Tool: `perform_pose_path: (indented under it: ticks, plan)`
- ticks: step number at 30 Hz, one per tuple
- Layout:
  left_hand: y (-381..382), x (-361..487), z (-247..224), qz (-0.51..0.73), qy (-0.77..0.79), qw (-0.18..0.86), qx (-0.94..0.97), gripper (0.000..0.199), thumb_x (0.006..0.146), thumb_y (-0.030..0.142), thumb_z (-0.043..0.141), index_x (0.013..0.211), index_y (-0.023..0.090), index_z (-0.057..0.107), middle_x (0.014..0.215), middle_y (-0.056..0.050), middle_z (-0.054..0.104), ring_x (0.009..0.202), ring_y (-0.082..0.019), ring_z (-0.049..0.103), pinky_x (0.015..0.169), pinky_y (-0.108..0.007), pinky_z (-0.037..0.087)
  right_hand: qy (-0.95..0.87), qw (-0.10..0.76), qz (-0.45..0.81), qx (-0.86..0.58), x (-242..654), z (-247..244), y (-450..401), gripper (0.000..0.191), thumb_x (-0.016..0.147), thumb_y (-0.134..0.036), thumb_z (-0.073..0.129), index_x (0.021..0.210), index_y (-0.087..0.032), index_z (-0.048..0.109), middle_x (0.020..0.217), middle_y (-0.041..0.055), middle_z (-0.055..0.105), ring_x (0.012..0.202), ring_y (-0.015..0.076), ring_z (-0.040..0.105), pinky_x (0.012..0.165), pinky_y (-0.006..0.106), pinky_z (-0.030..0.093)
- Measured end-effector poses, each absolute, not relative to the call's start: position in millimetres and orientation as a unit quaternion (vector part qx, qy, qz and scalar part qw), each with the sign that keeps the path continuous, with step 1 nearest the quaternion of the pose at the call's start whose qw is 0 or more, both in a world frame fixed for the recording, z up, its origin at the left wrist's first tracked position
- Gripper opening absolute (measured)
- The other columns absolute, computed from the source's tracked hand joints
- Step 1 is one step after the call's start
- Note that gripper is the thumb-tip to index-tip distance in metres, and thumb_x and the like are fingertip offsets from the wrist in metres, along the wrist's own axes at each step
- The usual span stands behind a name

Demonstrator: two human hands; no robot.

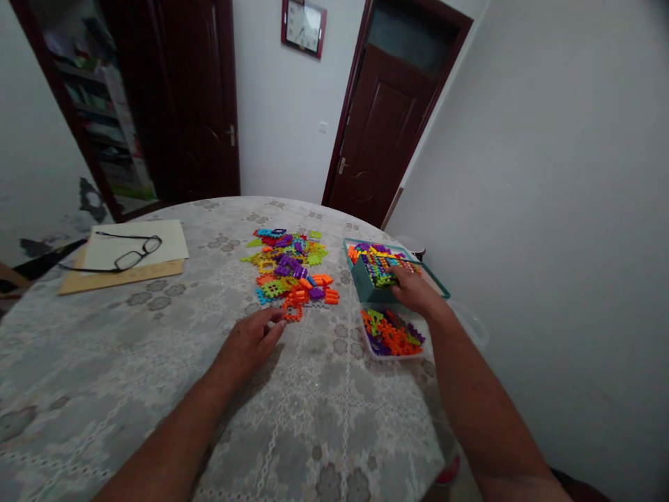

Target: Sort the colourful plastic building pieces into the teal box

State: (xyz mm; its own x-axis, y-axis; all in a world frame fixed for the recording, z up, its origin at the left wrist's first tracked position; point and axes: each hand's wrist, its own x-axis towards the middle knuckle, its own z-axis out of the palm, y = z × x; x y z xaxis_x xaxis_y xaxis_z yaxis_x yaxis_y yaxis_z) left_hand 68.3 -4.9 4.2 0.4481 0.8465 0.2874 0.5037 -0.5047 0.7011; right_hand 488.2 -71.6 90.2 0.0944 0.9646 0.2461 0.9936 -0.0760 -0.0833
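My left hand point(257, 336) rests on the patterned tablecloth, thumb and forefinger closed at the edge of an orange toothed square building piece point(293, 312). Just beyond it spreads a loose pile of plastic interlocking pieces point(290, 266) in purple, yellow, green, blue and orange. On the right, my right hand point(412, 289) reaches over the rim of a green box point(370, 289) packed with rows of coloured pieces. Its fingers are curled down onto the pieces, and whatever lies between the fingertips is hidden.
A clear plastic tub point(397, 358) of orange, purple and green pieces stands in front of the green box. A transparent lid point(473, 324) lies to its right. Black-framed glasses point(128, 261) lie on papers point(172, 240) at the left. The round table point(157, 362) ends near the right wall.
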Motion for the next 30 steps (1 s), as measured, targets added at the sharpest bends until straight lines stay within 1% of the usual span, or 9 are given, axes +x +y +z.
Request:
perform_pose_path:
  ticks: [3,7,11,16,19,22,24,26,30]
  plan:
    - [-4,68,4,0.311,0.424,0.266,0.808,0.041,0.097,0.052,0.051,0.111,0.023,0.077,0.103,-0.007,0.081,0.084,-0.024,0.074,0.084,-0.036,0.057,-0.677,0.096,-0.042,-0.728,491,86,-67,0.056,0.089,-0.007,0.059,0.144,-0.012,0.063,0.149,0.0200,0.065,0.138,0.0309,0.061,0.119,0.042,0.045]
    - [-3,66,4,0.312,0.425,0.263,0.808,0.040,0.097,0.050,0.052,0.111,0.022,0.077,0.105,-0.008,0.081,0.086,-0.025,0.074,0.086,-0.037,0.057,-0.680,0.129,-0.054,-0.720,495,81,-68,0.058,0.089,-0.009,0.062,0.147,-0.014,0.063,0.152,0.0180,0.063,0.141,0.0289,0.060,0.122,0.044,0.044]
    - [-2,65,4,0.330,0.437,0.256,0.796,0.040,0.098,0.048,0.051,0.113,0.021,0.076,0.111,-0.009,0.081,0.089,-0.025,0.074,0.089,-0.039,0.057,-0.674,0.172,-0.090,-0.712,491,72,-72,0.048,0.092,-0.010,0.058,0.137,-0.016,0.070,0.140,0.0160,0.071,0.132,0.0273,0.065,0.118,0.044,0.049]
    - [-3,64,6,0.346,0.453,0.247,0.784,0.037,0.099,0.042,0.050,0.115,0.021,0.075,0.111,-0.009,0.080,0.093,-0.024,0.074,0.093,-0.039,0.057,-0.662,0.259,-0.148,-0.687,454,67,-80,0.036,0.094,-0.012,0.053,0.123,-0.015,0.075,0.123,0.0174,0.075,0.120,0.0304,0.069,0.110,0.048,0.053]
    - [-1,63,5,0.364,0.469,0.218,0.775,0.032,0.098,0.037,0.051,0.114,0.020,0.074,0.110,-0.009,0.079,0.093,-0.024,0.073,0.094,-0.039,0.057,-0.700,0.296,-0.095,-0.643,410,70,-89,0.031,0.097,-0.016,0.054,0.120,-0.018,0.074,0.118,0.0138,0.077,0.112,0.0277,0.072,0.104,0.044,0.056]
    - [3,61,-2,0.380,0.479,0.186,0.769,0.030,0.097,0.033,0.053,0.116,0.020,0.072,0.112,-0.010,0.078,0.097,-0.025,0.073,0.099,-0.041,0.058,-0.756,0.282,0.021,-0.590,357,67,-98,0.030,0.102,-0.020,0.053,0.125,-0.021,0.072,0.119,0.0103,0.077,0.107,0.0224,0.073,0.099,0.038,0.058]
    - [6,60,-7,0.390,0.479,0.165,0.769,0.031,0.097,0.032,0.054,0.118,0.019,0.072,0.115,-0.011,0.077,0.104,-0.027,0.073,0.103,-0.043,0.057,-0.786,0.245,0.070,-0.563,321,57,-99,0.034,0.103,-0.024,0.056,0.135,-0.021,0.068,0.133,0.0116,0.073,0.121,0.0232,0.069,0.108,0.039,0.054]
    - [9,59,-12,0.400,0.473,0.141,0.772,0.032,0.097,0.031,0.054,0.122,0.018,0.071,0.119,-0.013,0.076,0.113,-0.029,0.071,0.109,-0.046,0.055,-0.788,0.205,0.072,-0.576,291,39,-96,0.047,0.100,-0.026,0.063,0.146,-0.019,0.061,0.151,0.0157,0.062,0.141,0.0275,0.057,0.119,0.044,0.046]
    - [12,57,-19,0.416,0.461,0.098,0.778,0.037,0.098,0.028,0.055,0.131,0.018,0.067,0.129,-0.015,0.072,0.126,-0.031,0.066,0.117,-0.049,0.051,-0.732,0.180,0.029,-0.657,251,1,-85,0.058,0.100,-0.028,0.063,0.156,-0.017,0.052,0.161,0.0206,0.050,0.150,0.0342,0.046,0.122,0.052,0.041]
